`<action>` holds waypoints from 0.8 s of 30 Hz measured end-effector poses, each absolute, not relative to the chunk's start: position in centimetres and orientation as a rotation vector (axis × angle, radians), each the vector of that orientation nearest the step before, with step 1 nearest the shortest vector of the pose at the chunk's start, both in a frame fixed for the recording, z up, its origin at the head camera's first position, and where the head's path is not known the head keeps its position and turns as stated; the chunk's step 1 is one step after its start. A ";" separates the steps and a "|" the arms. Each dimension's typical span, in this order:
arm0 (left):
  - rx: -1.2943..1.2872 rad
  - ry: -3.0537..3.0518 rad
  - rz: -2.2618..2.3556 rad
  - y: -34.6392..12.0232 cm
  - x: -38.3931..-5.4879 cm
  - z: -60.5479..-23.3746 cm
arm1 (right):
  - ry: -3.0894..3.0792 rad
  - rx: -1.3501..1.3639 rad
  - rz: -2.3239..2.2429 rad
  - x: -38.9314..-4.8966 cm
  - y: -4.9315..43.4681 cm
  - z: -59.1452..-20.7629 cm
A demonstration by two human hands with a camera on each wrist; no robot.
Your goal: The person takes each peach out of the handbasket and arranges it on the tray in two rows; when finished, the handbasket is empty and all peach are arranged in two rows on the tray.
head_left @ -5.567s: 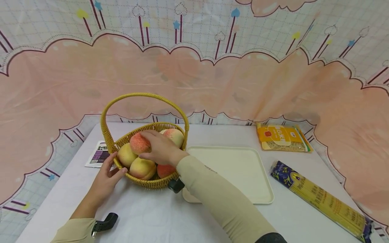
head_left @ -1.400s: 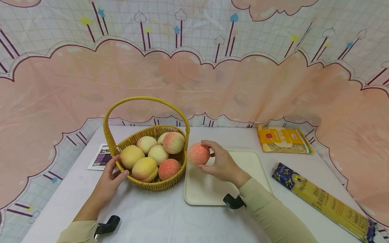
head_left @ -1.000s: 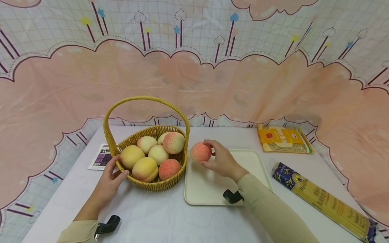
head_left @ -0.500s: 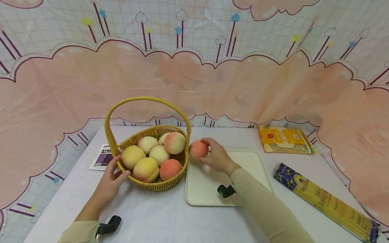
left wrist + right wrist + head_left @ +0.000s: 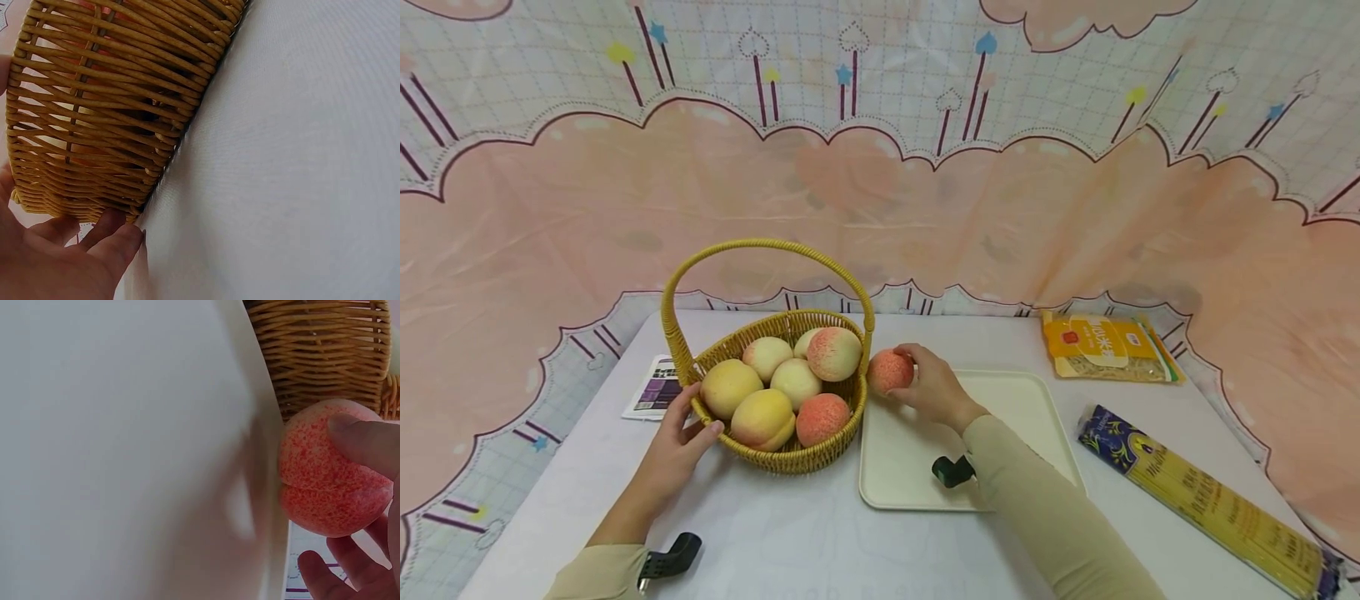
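Note:
The yellow wicker basket [image 5: 790,460] holds several pale, yellow and red peaches, such as a yellow peach [image 5: 730,389] at its left. My left hand [image 5: 673,450] grips the basket's left side, thumb on the rim. In the left wrist view its fingers [image 5: 115,247] reach low along the woven wall. My right hand [image 5: 936,387] pinches a red speckled peach [image 5: 891,372] at the back left corner of the cream tray [image 5: 917,467], close beside the basket. The right wrist view shows the thumb [image 5: 362,440] on top of that peach, right over the tray's edge.
An orange food packet [image 5: 1105,348] lies at the back right. A long yellow noodle packet [image 5: 1210,500] lies slanted along the right. A white and purple packet [image 5: 655,390] lies partly behind the basket. The basket's tall handle [image 5: 767,243] arches above the fruit.
Earlier, my right hand was over the basket with a red peach; it has carried it right to the tray, then slightly back left and lower. My left hand has stayed on the basket.

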State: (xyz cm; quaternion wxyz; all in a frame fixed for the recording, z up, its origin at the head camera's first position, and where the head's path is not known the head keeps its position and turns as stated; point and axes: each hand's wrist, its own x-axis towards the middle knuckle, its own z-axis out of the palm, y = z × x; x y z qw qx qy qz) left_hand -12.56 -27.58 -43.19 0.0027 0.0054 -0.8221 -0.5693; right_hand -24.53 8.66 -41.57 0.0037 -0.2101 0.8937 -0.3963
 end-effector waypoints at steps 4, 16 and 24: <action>0.014 -2.573 -1.781 -27.6 -12.5 -43.3 | 2.791 -0.653 -1.253 -24.6 8.6 -41.9; 0.022 -2.560 -1.826 -27.6 -12.6 -43.3 | 2.782 -0.655 -1.255 -24.9 8.2 -42.6; 0.012 -2.562 -1.819 -27.6 -12.7 -43.3 | 2.777 -0.668 -1.256 -24.9 8.1 -42.7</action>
